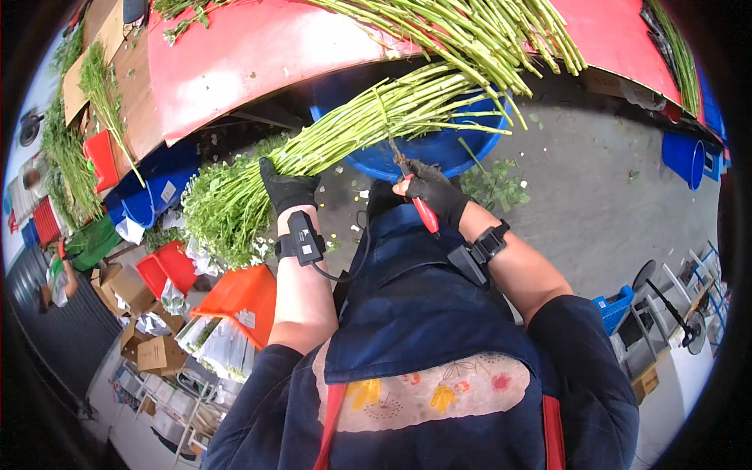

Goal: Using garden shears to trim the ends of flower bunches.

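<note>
My left hand, in a black glove, grips a thick bunch of green flower stems near its leafy end. Small white blossoms and foliage hang to the lower left, and the bare stem ends point to the upper right. My right hand, also gloved with the thumb tip bare, holds red-handled pruning shears. Their dark blades reach up to the lower edge of the bunch; whether they touch a stem I cannot tell. Beneath the stems stands a blue plastic tub, partly covered by them.
Another bundle of cut stems overhangs the edge of a pink-topped table. Leafy cuttings lie on the grey floor right of the tub. Orange bins and cardboard boxes stand at left, where another person is visible.
</note>
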The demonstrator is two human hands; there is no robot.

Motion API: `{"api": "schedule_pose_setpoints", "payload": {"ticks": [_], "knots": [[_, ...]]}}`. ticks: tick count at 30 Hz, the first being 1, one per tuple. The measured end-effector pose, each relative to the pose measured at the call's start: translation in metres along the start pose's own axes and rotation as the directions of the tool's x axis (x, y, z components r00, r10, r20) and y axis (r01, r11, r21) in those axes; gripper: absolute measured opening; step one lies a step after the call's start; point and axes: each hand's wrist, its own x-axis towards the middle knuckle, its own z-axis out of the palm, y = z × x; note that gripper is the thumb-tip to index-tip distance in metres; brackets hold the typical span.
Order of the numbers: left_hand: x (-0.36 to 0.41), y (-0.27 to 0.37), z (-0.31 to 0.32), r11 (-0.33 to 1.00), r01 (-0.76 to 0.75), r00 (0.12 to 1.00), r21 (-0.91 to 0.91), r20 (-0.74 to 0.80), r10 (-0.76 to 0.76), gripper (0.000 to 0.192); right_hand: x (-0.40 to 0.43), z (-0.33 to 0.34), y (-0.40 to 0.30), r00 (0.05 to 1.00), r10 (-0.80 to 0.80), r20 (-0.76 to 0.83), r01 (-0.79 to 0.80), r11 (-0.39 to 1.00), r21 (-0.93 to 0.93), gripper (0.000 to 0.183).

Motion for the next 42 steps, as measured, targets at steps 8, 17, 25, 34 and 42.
{"api": "schedule_pose_setpoints", "payload": {"ticks": [8, 17, 25, 34, 42], "knots": [[-0.001, 0.005, -0.010, 0.996, 0.008, 0.997, -0.094, 0.083, 0.000, 0.060, 0.000, 0.005, 0.011, 0.999, -0.018, -0.030, 0.016, 0.997, -0.081, 0.027], [0.007, 0.005, -0.004, 0.996, -0.065, 0.997, -0.057, 0.044, 0.068, 0.057, 0.021, 0.004, 0.025, 0.979, -0.114, -0.172, 0.039, 0.920, -0.389, 0.027], [0.027, 0.007, -0.026, 0.996, -0.043, 0.997, -0.078, 0.053, 0.048, 0.060, 0.008, 0.004, 0.012, 0.894, -0.437, 0.099, 0.301, 0.422, -0.855, 0.022], [0.034, -0.003, -0.036, 0.999, -0.039, 0.998, -0.030, -0.056, 0.037, 0.062, 0.058, -0.012, 0.071, 0.936, -0.253, -0.244, 0.052, 0.786, -0.616, 0.019], [0.053, 0.016, -0.053, 0.999, -0.041, 0.996, 0.018, -0.074, 0.042, 0.061, 0.025, -0.020, 0.052, 0.973, -0.196, -0.120, 0.031, 0.629, -0.777, 0.024]]}}
